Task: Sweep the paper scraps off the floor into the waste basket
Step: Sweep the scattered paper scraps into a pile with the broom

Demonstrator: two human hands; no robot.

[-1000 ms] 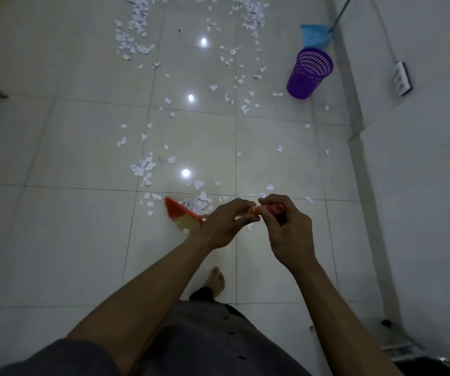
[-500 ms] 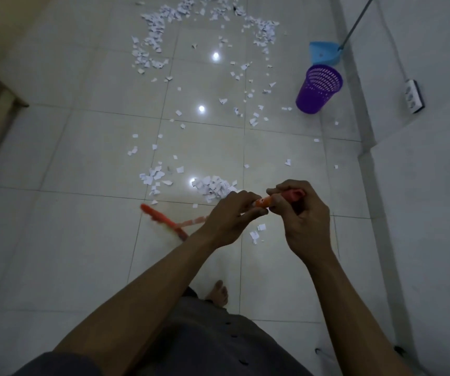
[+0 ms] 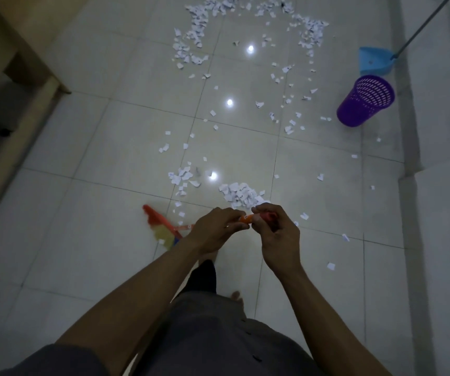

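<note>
- Grip: your left hand [image 3: 215,229] has its fingers curled round the orange handle of the red-headed plastic broom [image 3: 164,230]. Your right hand [image 3: 278,232], just beside it, wraps the handle's top end. Both hands hold the broom firmly.
- Broom head: it sits left of your hands, low centre-left of the frame, and is blurred. Whether the bristles touch the tile cannot be told.
- Task items: a heap of torn white paper scraps [image 3: 241,195] lies just above your hands in the frame. A looser trail runs up the centre to a heavy arc along the top edge.
- Target: the purple perforated plastic waste basket [image 3: 365,104] stands at upper right, well apart from the heap. The blue plastic dustpan [image 3: 373,61] is just behind it.
- Recommendation: use short, low strokes angled toward upper right, and gather the stray scraps into the heap before moving on. Fast strokes will likely scatter such light pieces.
- Surface: the glossy pale tiled floor [image 3: 82,240] shows bright light reflections, so scraps should slide freely, though some may catch at grout lines.
- Room: wooden furniture [image 3: 14,77] lines the left edge, and a pale wall [image 3: 441,240] closes the right.
</note>
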